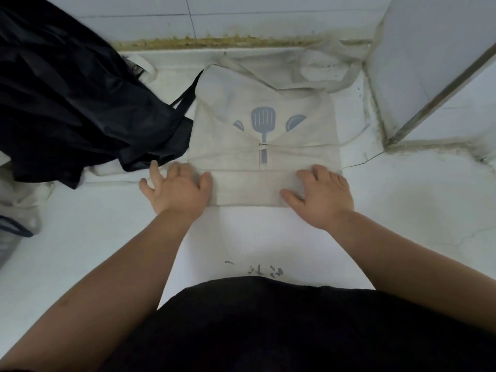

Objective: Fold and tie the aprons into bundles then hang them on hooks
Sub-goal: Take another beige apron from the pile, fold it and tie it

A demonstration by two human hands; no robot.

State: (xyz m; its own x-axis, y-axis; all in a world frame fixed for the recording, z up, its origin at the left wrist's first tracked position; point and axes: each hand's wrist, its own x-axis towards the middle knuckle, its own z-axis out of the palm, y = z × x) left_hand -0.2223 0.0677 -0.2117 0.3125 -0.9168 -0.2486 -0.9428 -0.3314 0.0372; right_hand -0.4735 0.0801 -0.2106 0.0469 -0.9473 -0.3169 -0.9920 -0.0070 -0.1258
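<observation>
Head view: on the white surface (268, 237), one crumpled black cloth heap (67, 103), probably an apron not yet folded, is seen at the left. One beige fabric apron with a blue spatula print (295, 116) is laid in the middle, its near edge folded up. This fold is pressed by the left hand (177, 189) and the right hand (324, 197), both flat with fingers spread. Tying and hanging are judged still to be done; no hooks are seen.

No legible txt anywhere: dark handwritten marks (255, 271) on white table (402, 210), nr person's torso, too smudged to read.
</observation>
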